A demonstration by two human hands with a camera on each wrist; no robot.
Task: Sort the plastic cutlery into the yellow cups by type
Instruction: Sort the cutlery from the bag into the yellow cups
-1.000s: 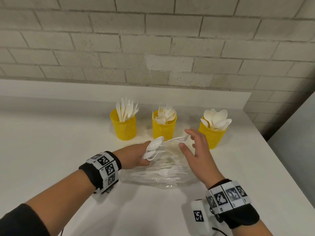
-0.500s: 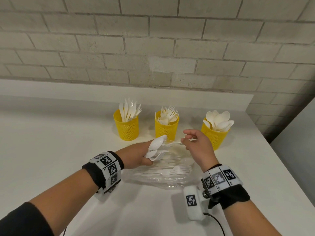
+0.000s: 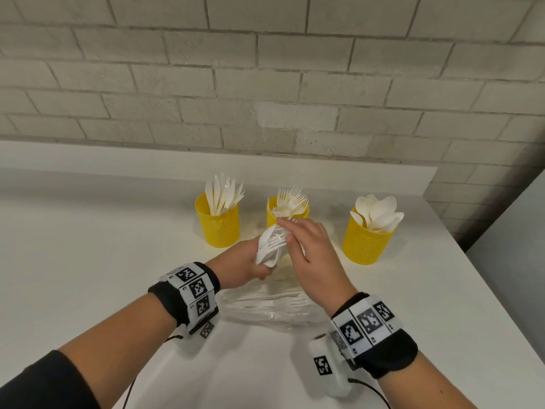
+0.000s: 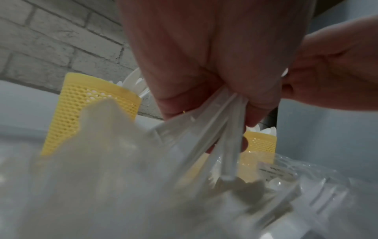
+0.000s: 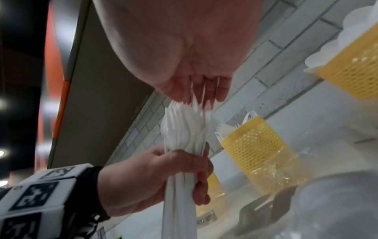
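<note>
Now the white table point(image 3: 88, 261) carries three yellow mesh plastic cups point(image 3: 217, 225) near its back edge. Left hand point(image 3: 244, 262) grips an upright bundle of white plastic cutlery point(image 3: 269, 245) by the handles. Right hand point(image 3: 309, 252), fingers straight, lies on its tips, nearer the middle fork cup.

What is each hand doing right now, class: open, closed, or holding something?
Left hand: closed around a bundle of white plastic cutlery, gripping the handles.
Right hand: open, straight fingers touching the bundle's top ends, gripping nothing.
</note>
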